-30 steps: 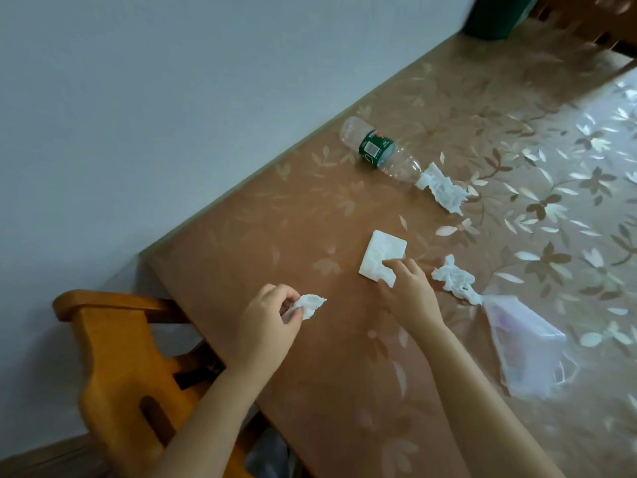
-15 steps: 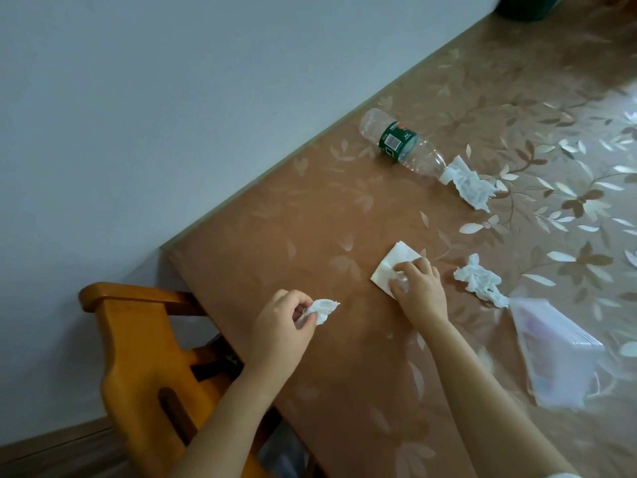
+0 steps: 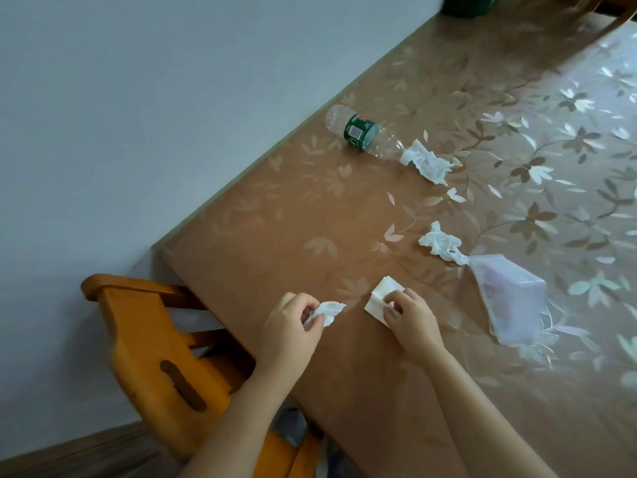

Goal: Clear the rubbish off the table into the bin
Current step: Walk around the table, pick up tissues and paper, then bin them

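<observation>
My left hand is closed around a small crumpled white tissue just above the table's near left part. My right hand pinches a flat folded white napkin that lies on the table beside it. Further out lie a crumpled tissue, a clear plastic bag to its right, an empty clear bottle with a green label on its side, and another crumpled tissue at the bottle's neck. No bin is clearly in view.
The table has a brown leaf-patterned cover and stands along a pale wall. An orange wooden chair stands at the table's near left end. A dark green object sits at the far end.
My right hand has dragged the folded napkin toward me, close to my left hand. The left hand keeps its hold on the crumpled tissue. The view has shifted.
</observation>
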Motion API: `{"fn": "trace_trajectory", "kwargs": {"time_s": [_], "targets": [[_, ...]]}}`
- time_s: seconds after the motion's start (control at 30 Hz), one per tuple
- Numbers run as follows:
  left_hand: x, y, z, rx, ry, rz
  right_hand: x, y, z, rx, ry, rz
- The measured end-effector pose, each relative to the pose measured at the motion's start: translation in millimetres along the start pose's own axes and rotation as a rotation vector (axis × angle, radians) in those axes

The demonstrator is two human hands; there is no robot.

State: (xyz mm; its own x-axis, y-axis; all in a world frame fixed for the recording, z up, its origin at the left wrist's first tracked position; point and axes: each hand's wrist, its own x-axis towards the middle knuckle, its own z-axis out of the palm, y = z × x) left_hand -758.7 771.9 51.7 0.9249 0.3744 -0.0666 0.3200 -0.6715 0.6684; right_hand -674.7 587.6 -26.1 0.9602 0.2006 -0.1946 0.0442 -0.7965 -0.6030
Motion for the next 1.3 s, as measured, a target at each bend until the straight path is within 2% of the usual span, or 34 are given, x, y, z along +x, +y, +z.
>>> {"fn": "trace_trajectory", "kwargs": {"time_s": [0.23,0.4,0.6,0.77,1.07,1.3], "targets": [[-27,26,6,-0.005,-0.086,0.132,-65,8,-35,0.046,0.142,-0.012],[-42,26,-2,-0.019,-0.205,0.280,-116,-4,-50,0.056,0.333,0.021],[-66,25,-16,-0.071,-0.279,0.477,-190,-26,-39,0.093,0.540,0.188],[-96,29,-8,-0.116,-0.430,0.590,-257,-24,-35,0.061,0.637,0.301],[-151,73,28,-0.089,-0.620,0.907,-357,8,-57,0.053,0.896,0.497],[-241,136,88,-0.050,-0.750,1.197,-453,65,-80,0.017,1.058,0.681]]}}
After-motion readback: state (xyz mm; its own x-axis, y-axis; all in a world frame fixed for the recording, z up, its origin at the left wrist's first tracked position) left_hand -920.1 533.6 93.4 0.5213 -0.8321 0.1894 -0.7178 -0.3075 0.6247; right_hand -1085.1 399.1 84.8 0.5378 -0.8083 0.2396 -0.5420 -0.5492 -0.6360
